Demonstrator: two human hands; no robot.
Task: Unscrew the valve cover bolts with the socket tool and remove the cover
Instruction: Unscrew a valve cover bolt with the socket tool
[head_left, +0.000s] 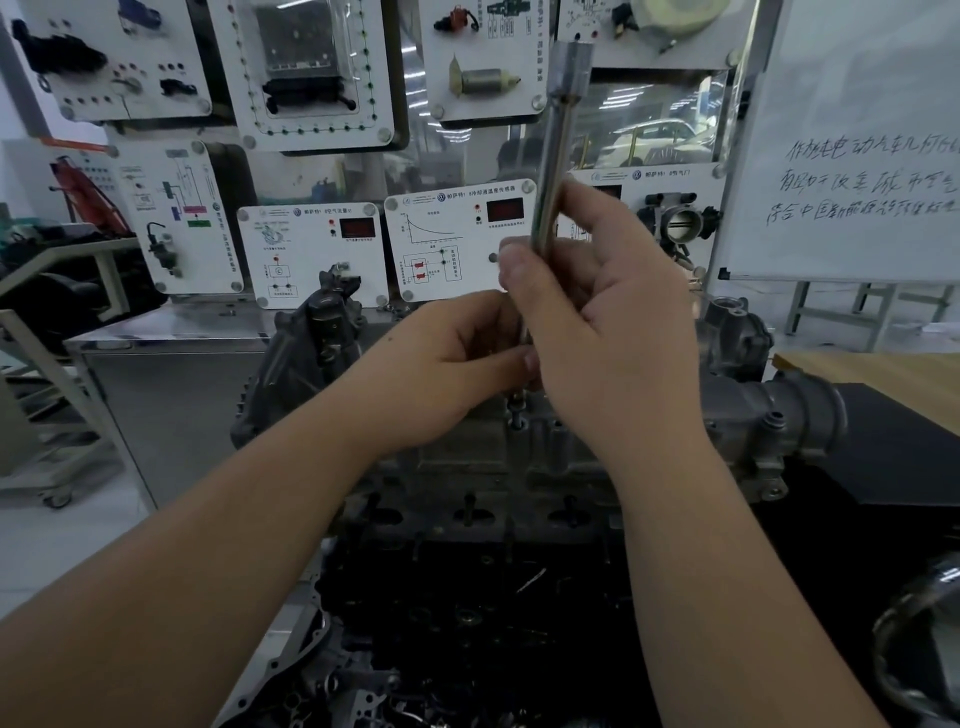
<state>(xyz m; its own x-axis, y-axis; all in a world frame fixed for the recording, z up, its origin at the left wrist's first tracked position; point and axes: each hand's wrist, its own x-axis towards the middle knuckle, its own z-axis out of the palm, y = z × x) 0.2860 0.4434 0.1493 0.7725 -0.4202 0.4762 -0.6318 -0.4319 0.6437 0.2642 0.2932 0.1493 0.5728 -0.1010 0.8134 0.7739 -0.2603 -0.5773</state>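
The right hand (602, 312) grips the socket tool (558, 150), fingers and thumb curled around the lower part of its shaft. The left hand (457, 358) meets it from the left, fingertips pinched against the tool's lower end just under the right thumb. What exactly the left fingers hold there is hidden between the two hands.

The socket tool is a long bright metal rod, its long axis nearly upright and leaning slightly to the right at the top. The wider socket head points up; the thin end points down toward the engine. Below the hands a bolt (516, 410) stands up out of a hole in the valve cover (519, 457), directly under the tool's lower end. Whether the tool touches it cannot be told, as the hands block the view.

The valve cover is the grey cast top of the engine, lying across the dark counter (883, 457) under both forearms. To its right a round intake housing (800, 421) sticks out sideways. Nearer the camera, loose dark metal parts (467, 623) lie scattered in shadow.

Behind the engine stands a wall of white display boards (311, 254) carrying mounted car components and red readouts. A whiteboard (857, 182) with handwriting stands at the right.
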